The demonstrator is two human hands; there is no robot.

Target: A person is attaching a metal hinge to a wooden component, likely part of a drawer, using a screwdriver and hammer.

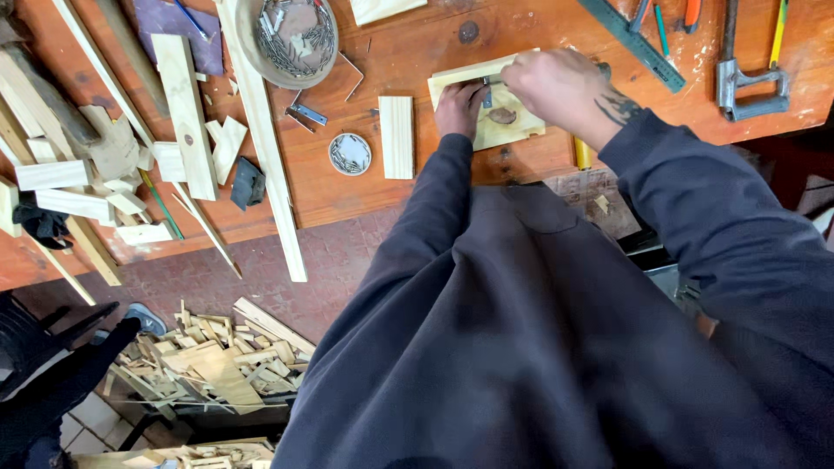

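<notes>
A pale wooden board (512,128) with a dark knot lies on the reddish workbench (408,52). My left hand (459,106) presses on the board's left part, fingers curled around a small metal piece (486,90). My right hand (560,87) reaches in from the right with fingertips pinched at that same metal piece, near the board's top edge. Whether it holds a tool is hidden. Dark sleeves cover both arms.
A bowl of nails (291,36) and a small round tin of nails (350,154) sit left of the board, beside a short wooden block (397,136). Long strips and offcuts (187,113) crowd the left. A ruler (632,42) and clamp (745,82) lie right. Scrap wood (217,360) is piled on the floor.
</notes>
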